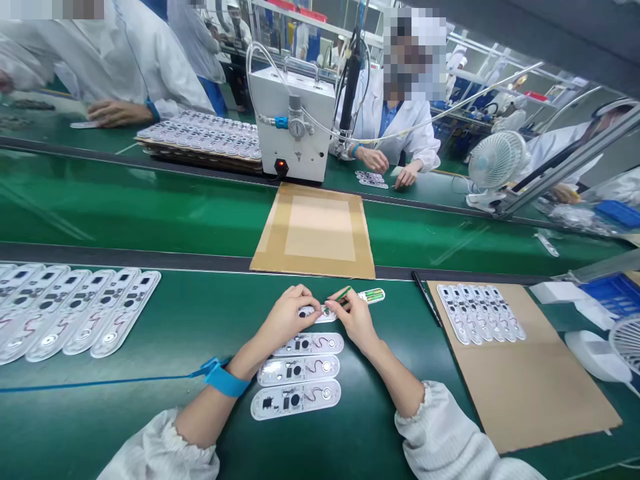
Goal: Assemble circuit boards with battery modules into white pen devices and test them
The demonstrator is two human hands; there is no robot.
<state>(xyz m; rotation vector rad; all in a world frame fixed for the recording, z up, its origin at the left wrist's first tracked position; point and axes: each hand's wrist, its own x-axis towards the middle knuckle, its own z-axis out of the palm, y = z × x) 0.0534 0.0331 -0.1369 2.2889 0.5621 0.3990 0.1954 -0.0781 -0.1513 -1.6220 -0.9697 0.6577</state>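
Note:
My left hand [290,313] is closed on a white oblong plastic part [320,313] lying on the green table, pinning it at its left end. My right hand [354,315] pinches a thin green tool [343,294] whose tip touches that same part. A green and white cylinder [373,295] lies just right of my right hand. Three more white parts [300,370] with black components and wires lie in a column below my hands. A blue wrist strap [225,378] with a blue cord is on my left wrist.
A row of white parts [75,310] lies at the left; several more sit on a cardboard sheet [530,387] at the right, beside a black pen [427,298]. Another cardboard sheet [315,233] lies on the belt. Beyond are a white machine [295,127], a fan [497,160] and co-workers.

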